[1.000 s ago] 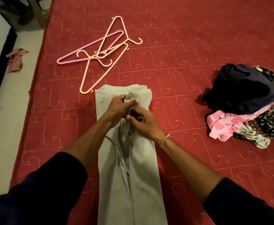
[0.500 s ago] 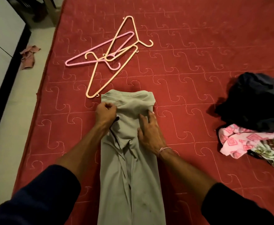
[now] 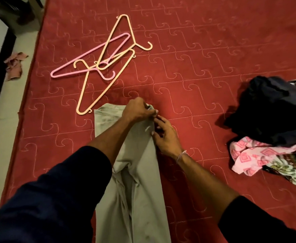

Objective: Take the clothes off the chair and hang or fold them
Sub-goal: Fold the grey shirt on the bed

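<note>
Grey trousers (image 3: 140,181) lie flat on red mattress (image 3: 196,67), waistband at 12 o'clock. Left hand (image 3: 136,111) pinched shut on waistband corner; right hand (image 3: 166,135) fingers apart, touching the edge. Judged: fabric light, soft, limp; grip waistband corners w/ both hands.

Home bedroom, red quilted mattress (image 3: 213,50), plastic hangers (image 3: 106,64), heaped clothes (image 3: 273,123)

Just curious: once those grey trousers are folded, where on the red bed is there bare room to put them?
Bare red bedcover lies between the hangers and the clothes pile, and beyond both. The right edge is crowded.
</note>
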Demonstrator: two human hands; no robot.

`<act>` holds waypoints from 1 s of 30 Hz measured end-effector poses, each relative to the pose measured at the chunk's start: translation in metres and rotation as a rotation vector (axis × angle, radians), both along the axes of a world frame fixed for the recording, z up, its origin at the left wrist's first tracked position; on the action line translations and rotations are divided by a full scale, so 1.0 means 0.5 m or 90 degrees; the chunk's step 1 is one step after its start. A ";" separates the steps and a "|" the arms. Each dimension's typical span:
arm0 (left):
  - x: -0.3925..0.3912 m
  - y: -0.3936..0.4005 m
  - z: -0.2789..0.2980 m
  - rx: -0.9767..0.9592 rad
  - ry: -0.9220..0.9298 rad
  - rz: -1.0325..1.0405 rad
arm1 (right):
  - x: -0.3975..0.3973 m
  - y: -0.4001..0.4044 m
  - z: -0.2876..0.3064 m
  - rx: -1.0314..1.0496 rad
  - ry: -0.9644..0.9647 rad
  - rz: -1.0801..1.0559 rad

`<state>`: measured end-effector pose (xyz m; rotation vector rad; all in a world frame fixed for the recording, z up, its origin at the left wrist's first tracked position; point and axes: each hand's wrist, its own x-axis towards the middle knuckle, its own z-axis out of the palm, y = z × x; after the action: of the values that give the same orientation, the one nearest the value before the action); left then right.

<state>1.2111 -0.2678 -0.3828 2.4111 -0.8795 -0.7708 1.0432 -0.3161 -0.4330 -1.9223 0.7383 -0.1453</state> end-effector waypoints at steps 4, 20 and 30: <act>0.017 -0.019 -0.002 -0.041 0.069 0.005 | -0.005 -0.002 -0.003 0.097 -0.037 -0.087; 0.045 -0.052 -0.021 -0.008 0.068 -0.040 | 0.000 -0.022 0.008 -0.016 0.100 0.005; 0.058 -0.078 -0.006 0.053 0.169 0.103 | 0.002 -0.026 0.002 -0.008 0.131 0.011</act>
<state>1.2402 -0.3068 -0.3857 2.3438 -0.5511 -1.0503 1.0444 -0.3293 -0.4322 -1.9738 0.8568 0.0600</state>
